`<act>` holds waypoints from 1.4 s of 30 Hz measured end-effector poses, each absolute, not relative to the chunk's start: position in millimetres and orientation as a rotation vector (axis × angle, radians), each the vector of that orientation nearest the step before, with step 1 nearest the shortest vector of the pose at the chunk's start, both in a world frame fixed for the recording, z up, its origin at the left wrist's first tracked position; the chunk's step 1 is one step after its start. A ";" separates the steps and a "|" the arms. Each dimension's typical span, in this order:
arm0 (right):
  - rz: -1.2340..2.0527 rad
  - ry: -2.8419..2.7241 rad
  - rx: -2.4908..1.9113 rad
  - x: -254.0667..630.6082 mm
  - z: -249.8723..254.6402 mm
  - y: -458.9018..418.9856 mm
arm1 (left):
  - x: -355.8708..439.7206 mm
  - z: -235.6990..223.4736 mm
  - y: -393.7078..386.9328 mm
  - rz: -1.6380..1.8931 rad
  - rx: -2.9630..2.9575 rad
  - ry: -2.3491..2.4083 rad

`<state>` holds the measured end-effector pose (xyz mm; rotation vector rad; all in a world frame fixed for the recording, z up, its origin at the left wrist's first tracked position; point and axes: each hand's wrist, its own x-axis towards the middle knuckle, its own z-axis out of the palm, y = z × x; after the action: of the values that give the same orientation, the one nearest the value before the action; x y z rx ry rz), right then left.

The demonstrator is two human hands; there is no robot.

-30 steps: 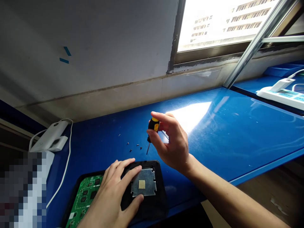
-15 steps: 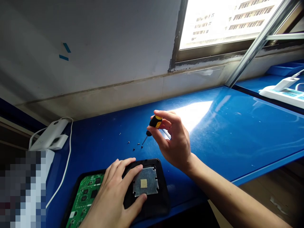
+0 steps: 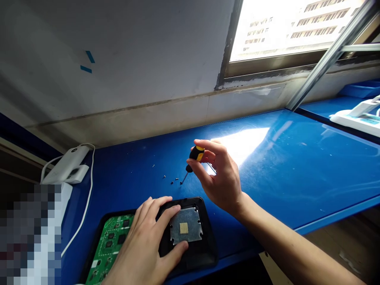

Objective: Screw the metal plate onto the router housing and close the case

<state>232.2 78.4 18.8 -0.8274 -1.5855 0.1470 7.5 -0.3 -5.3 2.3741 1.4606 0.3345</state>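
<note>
My right hand (image 3: 221, 174) pinches the black and yellow handle of a screwdriver (image 3: 196, 153). Its thin shaft points down and left, and a small dark screw (image 3: 181, 183) shows at the tip; whether the screw still touches the table, I cannot tell. Several loose screws (image 3: 172, 182) lie just left of it. My left hand (image 3: 148, 233) rests with fingers spread on a black plastic cover (image 3: 204, 249). Thumb and index finger lie at the edges of a metal plate (image 3: 191, 217) with a tan square pad (image 3: 183, 228). Under that hand's left side, a green circuit board (image 3: 111, 241) shows in a black housing.
On the left, a white power adapter (image 3: 67, 164) and a white cable (image 3: 88, 198) lie on the blue table (image 3: 282, 170). A metal post (image 3: 323, 63) rises at the right, beside a white power strip (image 3: 356, 118) and a blue tray (image 3: 360, 88). The wall (image 3: 133, 59) stands behind.
The whole view has shifted slightly, so things sit a little further right. The screwdriver tip stays by the same screw, and my left hand keeps its place on the cover.
</note>
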 end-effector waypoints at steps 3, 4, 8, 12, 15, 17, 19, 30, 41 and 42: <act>0.139 -1.595 -0.848 232.0 18.9 78.5 | 9.0 -5.5 -0.5 0.327 2.370 1.455; 0.134 -1.598 -0.854 232.0 18.9 78.7 | 9.2 -5.5 -0.4 0.324 2.369 1.456; 0.122 -1.600 -0.872 231.9 19.0 79.0 | 8.5 -6.1 0.3 0.317 2.362 1.471; 0.126 -1.564 -0.872 233.4 20.7 77.1 | 7.4 -6.6 1.2 0.334 2.374 1.472; 0.130 -1.529 -0.885 235.7 23.0 75.5 | 7.1 -6.5 1.5 0.328 2.382 1.475; 0.150 -1.514 -0.898 237.2 24.4 75.0 | 6.9 -6.4 1.4 0.321 2.382 1.483; 0.194 -1.496 -0.907 238.2 25.2 75.2 | 6.8 -6.5 1.0 0.314 2.378 1.485; 0.545 -1.381 -0.955 236.8 21.5 82.2 | 7.0 -5.6 -0.4 0.285 2.374 1.495; 0.534 -1.451 -1.015 235.4 22.3 81.0 | 6.6 -6.8 0.4 0.272 2.365 1.483; 0.535 -1.447 -1.015 235.4 22.0 81.3 | 7.2 -6.1 0.4 0.271 2.368 1.483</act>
<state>235.4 81.3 22.0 -1.0149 -1.4465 0.5355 7.2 0.4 -6.1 2.3681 1.4829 0.2710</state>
